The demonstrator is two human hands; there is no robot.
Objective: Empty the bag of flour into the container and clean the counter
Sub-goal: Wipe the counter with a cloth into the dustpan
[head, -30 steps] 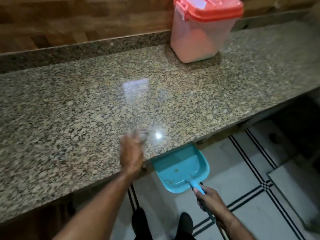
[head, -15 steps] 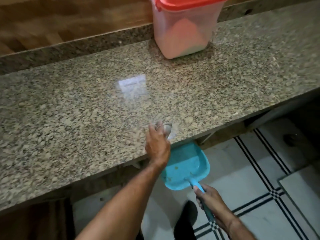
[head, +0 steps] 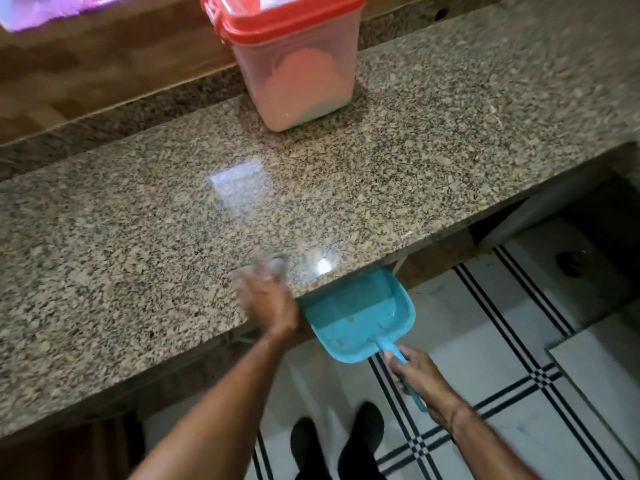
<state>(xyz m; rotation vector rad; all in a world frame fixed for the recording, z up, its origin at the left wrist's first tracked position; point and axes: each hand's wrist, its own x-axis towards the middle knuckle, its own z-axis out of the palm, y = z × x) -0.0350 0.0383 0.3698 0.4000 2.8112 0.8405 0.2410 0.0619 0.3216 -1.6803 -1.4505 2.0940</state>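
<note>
Gripping the handle of the teal dustpan [head: 356,317] with the right hand [head: 419,379], pan tucked just under the front edge of the desk [head: 138,237]. At the pan's 9 o'clock, left hand [head: 270,303] on that edge, too blurred to tell its grasp. Up at 12 o'clock: red-lidded container [head: 294,64], closed, flour [head: 304,74] inside.

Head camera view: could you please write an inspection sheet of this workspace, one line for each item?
Surface: speckled granite counter, glossy.
Job's things: container upright at the back, red lid on, flour inside; blue dustpan below the counter edge.
Clutter: purple item top left, unclear.
Grippers: left hand blurred at the counter edge; right hand grips the dustpan handle.
Cables: nothing seen.
Surroundings: striped tile floor, wooden wall.
</note>
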